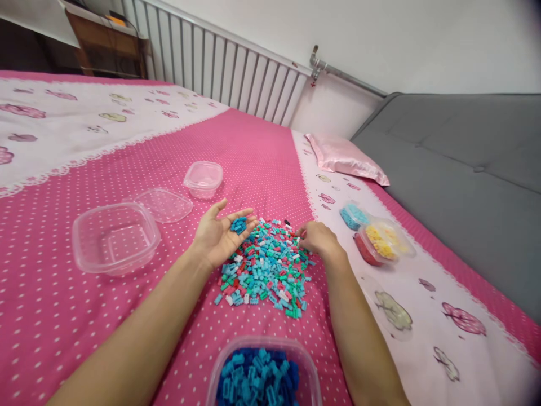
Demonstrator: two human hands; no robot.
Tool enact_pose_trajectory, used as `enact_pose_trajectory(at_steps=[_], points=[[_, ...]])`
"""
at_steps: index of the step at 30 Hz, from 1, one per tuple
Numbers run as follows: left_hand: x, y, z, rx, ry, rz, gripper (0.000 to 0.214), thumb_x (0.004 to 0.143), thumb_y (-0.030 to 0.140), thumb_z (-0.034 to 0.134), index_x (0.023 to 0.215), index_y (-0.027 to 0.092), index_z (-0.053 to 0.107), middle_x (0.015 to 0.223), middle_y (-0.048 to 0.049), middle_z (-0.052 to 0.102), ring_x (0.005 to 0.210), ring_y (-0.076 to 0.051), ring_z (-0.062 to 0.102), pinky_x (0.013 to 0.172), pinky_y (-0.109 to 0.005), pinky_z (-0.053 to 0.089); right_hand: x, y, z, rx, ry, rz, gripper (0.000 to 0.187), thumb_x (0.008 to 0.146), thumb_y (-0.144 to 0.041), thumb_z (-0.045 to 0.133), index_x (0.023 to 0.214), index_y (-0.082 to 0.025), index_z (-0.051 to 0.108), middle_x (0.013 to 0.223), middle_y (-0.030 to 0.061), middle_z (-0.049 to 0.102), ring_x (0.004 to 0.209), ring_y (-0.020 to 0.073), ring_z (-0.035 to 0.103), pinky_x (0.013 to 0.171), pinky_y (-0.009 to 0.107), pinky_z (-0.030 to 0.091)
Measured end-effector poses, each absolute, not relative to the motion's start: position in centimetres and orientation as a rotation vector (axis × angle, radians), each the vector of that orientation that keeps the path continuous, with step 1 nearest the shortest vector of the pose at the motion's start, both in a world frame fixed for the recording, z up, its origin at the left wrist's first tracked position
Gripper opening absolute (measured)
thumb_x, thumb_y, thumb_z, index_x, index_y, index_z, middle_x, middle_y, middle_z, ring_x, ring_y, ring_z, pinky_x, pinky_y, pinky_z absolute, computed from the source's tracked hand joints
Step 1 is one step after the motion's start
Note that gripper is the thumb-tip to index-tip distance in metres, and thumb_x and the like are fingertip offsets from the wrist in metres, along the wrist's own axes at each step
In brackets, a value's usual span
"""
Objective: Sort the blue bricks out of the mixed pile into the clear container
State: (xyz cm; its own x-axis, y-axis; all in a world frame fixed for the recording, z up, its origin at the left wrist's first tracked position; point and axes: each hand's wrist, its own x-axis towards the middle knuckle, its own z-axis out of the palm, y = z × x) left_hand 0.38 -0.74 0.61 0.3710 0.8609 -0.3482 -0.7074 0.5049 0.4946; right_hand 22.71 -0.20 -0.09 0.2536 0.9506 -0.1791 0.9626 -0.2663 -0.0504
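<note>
My left hand point(220, 234) is palm up, its fingers stretched out, with a small heap of blue toy building bricks point(239, 225) resting on them. It hovers at the left edge of a spread-out pile of small bricks point(270, 265) in light blue, green, pink, red and white. At the pile's right edge, my right hand point(318, 237) points down with fingers pinched together; whatever is between the fingertips is hidden. Close to me stands a clear plastic tub point(313, 372) holding light blue and dark blue bricks.
On the left lie a large clear tub point(116, 237), a clear lid point(164, 205) and a smaller clear container point(203, 179). Containers of blue point(354, 216), yellow point(380, 242) and red point(367, 250) pieces sit right. A pink pillow point(344, 158) lies by the grey headboard point(456, 163).
</note>
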Motion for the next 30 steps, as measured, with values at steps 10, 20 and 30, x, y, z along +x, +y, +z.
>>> enact_pose_trajectory(at_steps=[10, 20, 30], points=[[0.3, -0.7, 0.4, 0.239, 0.599, 1.063, 0.052, 0.088, 0.037, 0.036, 0.117, -0.004, 0.051, 0.081, -0.0169, 0.060, 0.074, -0.021, 0.064, 0.064, -0.030, 0.058, 22.1, -0.3, -0.2, 2.465, 1.902, -0.240, 0.008, 0.068, -0.021, 0.064, 0.070, -0.022, 0.072, 0.080, 0.0081, 0.070, 0.076, 0.0222, 0.065, 0.061, 0.028, 0.045], [0.4, -0.7, 0.6, 0.205, 0.624, 1.053, 0.049, 0.088, 0.038, 0.038, 0.114, 0.000, 0.054, 0.084, -0.0170, 0.061, 0.073, -0.021, 0.064, 0.062, -0.030, 0.058, 21.9, 0.2, -0.7, 2.456, 1.931, -0.304, 0.008, 0.061, -0.019, 0.070, 0.066, -0.025, 0.072, 0.071, 0.0029, 0.069, 0.065, 0.0172, 0.063, 0.056, 0.025, 0.042], [0.5, -0.7, 0.1, 0.291, 0.569, 0.971, 0.055, 0.089, 0.042, 0.036, 0.117, -0.002, 0.051, 0.084, -0.0190, 0.063, 0.079, -0.024, 0.065, 0.069, -0.032, 0.057, 21.8, 0.3, -0.6, 2.341, 2.826, -0.765, 0.022, 0.069, -0.026, 0.070, 0.090, -0.017, 0.072, 0.071, 0.0012, 0.068, 0.061, 0.0112, 0.057, 0.059, 0.021, 0.043]])
